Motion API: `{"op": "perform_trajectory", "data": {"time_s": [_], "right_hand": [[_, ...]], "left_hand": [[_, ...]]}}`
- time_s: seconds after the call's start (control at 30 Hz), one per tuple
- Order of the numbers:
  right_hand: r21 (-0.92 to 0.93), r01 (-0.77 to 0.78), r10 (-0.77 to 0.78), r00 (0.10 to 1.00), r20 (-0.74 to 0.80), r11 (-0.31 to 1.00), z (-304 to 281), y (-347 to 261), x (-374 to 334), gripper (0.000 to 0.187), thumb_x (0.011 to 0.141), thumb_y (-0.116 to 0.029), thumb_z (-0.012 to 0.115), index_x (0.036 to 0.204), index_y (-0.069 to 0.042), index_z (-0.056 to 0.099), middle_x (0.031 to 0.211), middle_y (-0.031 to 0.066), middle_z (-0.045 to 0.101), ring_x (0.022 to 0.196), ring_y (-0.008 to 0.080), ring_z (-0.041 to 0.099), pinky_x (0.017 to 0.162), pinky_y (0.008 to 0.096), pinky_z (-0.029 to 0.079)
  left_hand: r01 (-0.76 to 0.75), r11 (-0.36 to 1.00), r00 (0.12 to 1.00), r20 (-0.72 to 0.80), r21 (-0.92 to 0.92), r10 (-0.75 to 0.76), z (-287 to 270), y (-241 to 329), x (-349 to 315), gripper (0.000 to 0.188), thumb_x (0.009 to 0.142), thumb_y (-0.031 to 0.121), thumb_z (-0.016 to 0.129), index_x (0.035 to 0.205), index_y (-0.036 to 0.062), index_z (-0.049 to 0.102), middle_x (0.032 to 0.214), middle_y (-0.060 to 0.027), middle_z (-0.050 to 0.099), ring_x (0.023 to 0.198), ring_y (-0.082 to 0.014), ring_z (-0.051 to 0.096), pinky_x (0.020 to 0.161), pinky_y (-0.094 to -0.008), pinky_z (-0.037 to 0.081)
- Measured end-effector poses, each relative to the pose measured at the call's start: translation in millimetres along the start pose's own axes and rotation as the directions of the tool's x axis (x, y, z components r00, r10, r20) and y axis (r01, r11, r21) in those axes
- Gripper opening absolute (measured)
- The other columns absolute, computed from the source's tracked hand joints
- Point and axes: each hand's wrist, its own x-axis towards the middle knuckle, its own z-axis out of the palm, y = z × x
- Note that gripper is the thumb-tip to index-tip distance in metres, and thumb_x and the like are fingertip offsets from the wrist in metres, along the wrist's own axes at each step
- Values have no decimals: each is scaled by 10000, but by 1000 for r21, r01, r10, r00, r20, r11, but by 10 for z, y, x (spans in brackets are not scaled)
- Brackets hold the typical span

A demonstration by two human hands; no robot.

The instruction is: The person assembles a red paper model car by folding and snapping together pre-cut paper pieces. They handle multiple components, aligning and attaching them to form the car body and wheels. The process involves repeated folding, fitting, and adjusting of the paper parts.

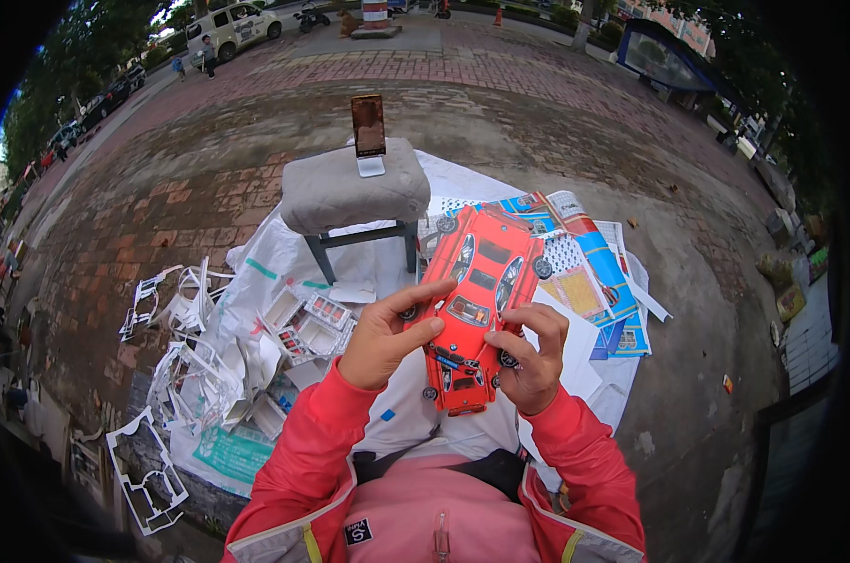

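Observation:
Over my lap I hold a red paper model car, its windows printed on and dark wheels standing out at the sides. My left hand grips its left edge, thumb and index finger lying on the red surface. At the opposite edge, beside a wheel, the thumb and fingers of my right hand pinch the car. A smaller red car-shaped part with wheels shows just below, toward me; whether it is joined to the larger one I cannot tell.
White cut-out paper scraps are heaped on the left, near printed box-like pieces. Colourful printed sheets lie at right on a white ground sheet. Ahead, a padded grey stool bears a propped phone.

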Motion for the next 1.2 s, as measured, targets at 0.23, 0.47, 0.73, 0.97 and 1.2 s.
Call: {"op": "perform_trajectory", "data": {"time_s": [0.23,0.47,0.73,0.97,1.2], "right_hand": [[434,-464,464,878,114,772,50,-86,122,626,755,111,635,1342,-75,523,1304,146,464,1191,272,511,985,380,456],[735,-638,431,744,510,231,-161,49,233,421,844,71,575,1263,31,578,1172,104,549,1129,160,527,913,292,475],[738,-593,404,791,460,320,-164,48,259,308,877,93,551,1154,4,651,1146,109,545,1036,160,575,850,279,490],[687,-495,409,861,304,532,-134,18,225,323,794,142,584,1065,-4,682,1052,90,566,914,137,592,790,249,487],[727,-506,456,840,294,464,-144,22,209,233,807,122,621,998,16,703,1008,92,602,880,124,608,748,228,480]], "left_hand": [[-124,986,955,-257,111,149,232,-24,-59,336,925,21,618,1258,-18,605,1174,-82,570,1072,-120,549,902,-247,465],[-218,961,941,-222,172,253,269,-57,-83,319,929,9,609,1247,-10,615,1154,-88,576,1059,-126,563,880,-240,476],[7,983,987,-157,-183,-37,221,40,-121,368,915,10,628,1279,-23,586,1250,-127,621,1127,-166,590,939,-269,499],[45,980,993,-99,-193,-65,258,85,-170,368,928,35,615,1288,-32,577,1268,-135,606,1145,-167,577,980,-297,477],[-130,988,987,101,82,121,98,150,-182,365,905,-8,624,1269,-12,597,1215,-125,605,1115,-174,587,974,-287,464]]}}
